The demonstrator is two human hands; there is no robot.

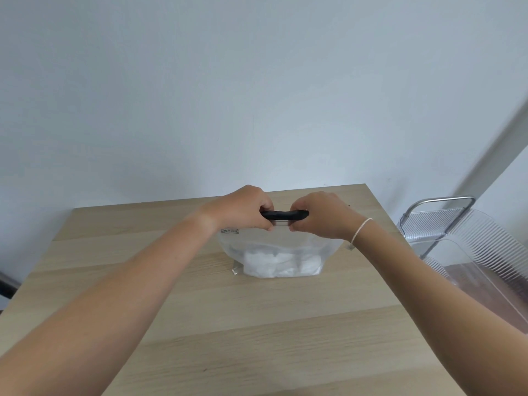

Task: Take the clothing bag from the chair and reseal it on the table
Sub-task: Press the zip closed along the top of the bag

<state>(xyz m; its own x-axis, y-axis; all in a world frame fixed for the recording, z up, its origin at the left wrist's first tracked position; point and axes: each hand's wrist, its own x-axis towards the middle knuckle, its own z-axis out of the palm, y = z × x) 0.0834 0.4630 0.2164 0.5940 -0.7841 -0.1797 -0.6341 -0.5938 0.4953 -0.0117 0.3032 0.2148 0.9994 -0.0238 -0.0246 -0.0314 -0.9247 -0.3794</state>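
— Both hands pinch what?
— Left hand point(248, 208) and right hand point(321, 214) each curl fingers round the black strip point(284, 215) at the top edge of the clear clothing bag point(278, 254).
— Where is the bag?
— Upright on the wooden table point(257, 324), white fabric inside. A clear chair point(468, 241) stands to the right.

Bag point(278, 247): clear glossy plastic, white cloth inside; matt black strip point(284, 215) on top. Table point(257, 324): pale matt wood grain. Chair point(468, 238): ribbed clear plastic, shiny metal frame.
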